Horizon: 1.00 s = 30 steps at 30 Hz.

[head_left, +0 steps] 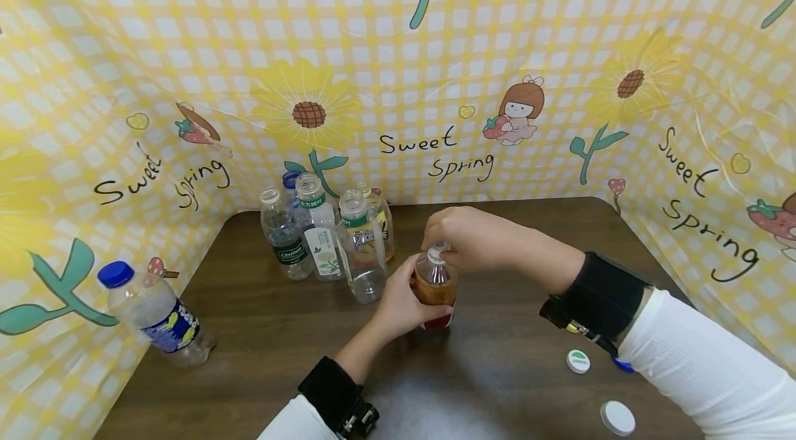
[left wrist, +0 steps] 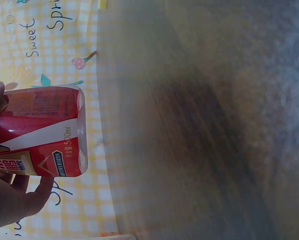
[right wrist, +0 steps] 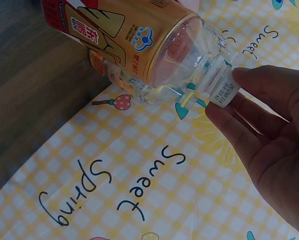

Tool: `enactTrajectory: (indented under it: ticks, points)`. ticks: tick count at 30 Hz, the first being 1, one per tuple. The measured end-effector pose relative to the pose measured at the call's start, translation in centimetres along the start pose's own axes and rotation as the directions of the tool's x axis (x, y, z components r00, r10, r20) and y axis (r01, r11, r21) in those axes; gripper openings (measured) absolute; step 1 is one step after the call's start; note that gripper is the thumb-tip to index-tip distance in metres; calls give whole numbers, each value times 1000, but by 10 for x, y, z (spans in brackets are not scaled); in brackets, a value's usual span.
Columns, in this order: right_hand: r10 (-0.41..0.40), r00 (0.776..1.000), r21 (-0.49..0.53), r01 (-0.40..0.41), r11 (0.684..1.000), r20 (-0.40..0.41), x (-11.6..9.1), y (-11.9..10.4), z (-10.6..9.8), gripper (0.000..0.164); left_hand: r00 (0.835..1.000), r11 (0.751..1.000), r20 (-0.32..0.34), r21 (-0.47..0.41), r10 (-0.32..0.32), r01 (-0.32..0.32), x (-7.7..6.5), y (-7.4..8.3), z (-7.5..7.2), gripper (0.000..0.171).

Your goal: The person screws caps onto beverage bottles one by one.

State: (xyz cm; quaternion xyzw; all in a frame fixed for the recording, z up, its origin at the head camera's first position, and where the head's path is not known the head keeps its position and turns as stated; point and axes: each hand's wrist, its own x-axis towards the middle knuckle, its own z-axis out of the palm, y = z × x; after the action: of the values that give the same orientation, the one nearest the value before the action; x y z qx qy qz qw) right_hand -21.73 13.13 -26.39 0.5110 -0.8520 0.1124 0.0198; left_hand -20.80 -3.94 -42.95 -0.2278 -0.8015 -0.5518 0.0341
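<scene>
My left hand (head_left: 396, 300) grips a drink bottle (head_left: 435, 282) round its body, near the middle of the table. The bottle has a red and gold label and clear plastic at its shoulder. In the left wrist view the red lower part of the label (left wrist: 39, 132) shows, with fingers on both sides. From above, my right hand (head_left: 475, 238) pinches the bottle's white cap (right wrist: 223, 92) between thumb and fingers. The cap sits at the bottle's neck, and small print shows on its side in the right wrist view.
Behind and left stand several uncapped or capped clear bottles (head_left: 363, 264) in a group. A blue-capped bottle (head_left: 171, 329) stands at the table's left edge. Loose caps, one white (head_left: 618, 418), one white and green (head_left: 578, 361), lie at right. Patterned cloth (head_left: 398, 81) walls the table.
</scene>
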Motion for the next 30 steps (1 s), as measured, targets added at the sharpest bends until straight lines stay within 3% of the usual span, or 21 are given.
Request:
enactTrajectory:
  ticks: [3,6,15,25,30]
  points:
    - [11,1000,4,-11,1000,11,1,0,1,19,1000,1000,-1,9,7,-7,0,0,-1,83]
    - [23,1000,5,-23,1000,18,1,0,1,17,1000,1000,-5,-1,23,-23,2,-15,2,84]
    - [59,998,-35,-58,998,30,1,0,5,12,1000,1000,15,9,21,-21,4,-12,1,82]
    - [30,999,-123,-28,992,13,4,-1,11,11,999,1000,47,-9,-1,1,4,-13,1,83]
    - [25,999,-85,-27,996,-26,2,3,14,10,999,1000,32,-20,-3,4,4,-12,0,81]
